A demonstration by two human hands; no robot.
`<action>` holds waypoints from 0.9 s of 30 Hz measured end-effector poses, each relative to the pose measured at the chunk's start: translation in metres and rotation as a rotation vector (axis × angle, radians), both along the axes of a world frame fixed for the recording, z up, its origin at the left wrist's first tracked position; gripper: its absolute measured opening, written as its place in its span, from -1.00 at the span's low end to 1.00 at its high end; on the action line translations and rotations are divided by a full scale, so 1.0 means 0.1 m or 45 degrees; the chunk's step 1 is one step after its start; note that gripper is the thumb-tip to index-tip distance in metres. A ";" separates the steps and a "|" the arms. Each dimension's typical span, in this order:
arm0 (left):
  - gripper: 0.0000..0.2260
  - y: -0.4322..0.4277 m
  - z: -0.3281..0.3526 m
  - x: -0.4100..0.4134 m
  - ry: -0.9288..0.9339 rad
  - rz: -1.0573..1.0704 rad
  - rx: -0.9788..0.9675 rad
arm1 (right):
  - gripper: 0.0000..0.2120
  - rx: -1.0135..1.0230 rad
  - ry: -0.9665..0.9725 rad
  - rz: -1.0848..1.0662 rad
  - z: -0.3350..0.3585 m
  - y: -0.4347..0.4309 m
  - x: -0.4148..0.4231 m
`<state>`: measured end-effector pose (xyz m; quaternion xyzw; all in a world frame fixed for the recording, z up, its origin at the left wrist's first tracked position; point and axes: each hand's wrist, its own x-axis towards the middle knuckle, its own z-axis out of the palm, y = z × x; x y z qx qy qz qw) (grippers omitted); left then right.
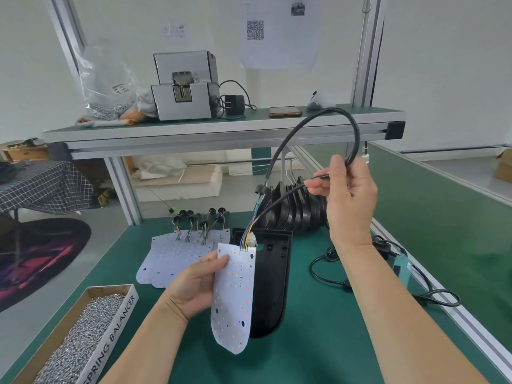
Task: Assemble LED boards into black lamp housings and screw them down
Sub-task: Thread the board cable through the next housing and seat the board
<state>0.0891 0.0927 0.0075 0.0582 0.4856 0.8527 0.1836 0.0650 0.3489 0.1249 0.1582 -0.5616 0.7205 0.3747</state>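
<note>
My left hand point(198, 286) grips the left edge of a white LED board point(235, 297), holding it tilted above the table. Coloured wires run from the board's top into a black cable point(310, 117) that loops high over the bench. My right hand point(346, 200) pinches that cable near its end, raised at the right. A black lamp housing point(273, 281) lies open on the green table just right of the board, and the cable passes through its top end.
More white LED boards point(171, 256) with wired grommets lie behind my left hand. A row of black housings point(293, 209) stands at the back. A cardboard box of screws point(80, 331) sits front left. A black power cord point(388, 278) trails at the right. A screw feeder point(184, 87) stands on the shelf.
</note>
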 end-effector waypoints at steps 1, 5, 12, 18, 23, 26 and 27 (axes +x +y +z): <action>-0.77 -0.01 0.01 0.00 -0.002 -0.003 -0.005 | -0.80 0.071 0.025 -0.029 0.00 0.03 0.01; -0.78 -0.08 0.00 -0.02 -0.054 0.084 0.007 | -0.76 0.309 0.090 -0.166 0.06 0.12 0.06; -0.85 -0.08 0.12 0.03 0.038 0.035 -0.107 | -0.80 0.756 0.290 -0.261 0.10 0.02 0.18; -0.83 -0.12 0.11 0.09 0.043 0.065 -0.152 | -0.80 0.949 0.037 0.281 0.38 0.01 0.26; -0.78 -0.15 0.08 0.13 -0.011 0.044 -0.027 | -0.82 1.162 -0.159 0.222 0.58 0.19 0.26; -0.80 -0.08 0.15 0.18 -0.007 0.044 -0.101 | -0.78 1.365 -0.068 0.069 0.64 0.18 0.33; -0.83 -0.05 0.18 0.20 0.024 0.034 -0.154 | -0.76 1.409 -0.023 0.033 0.64 0.13 0.36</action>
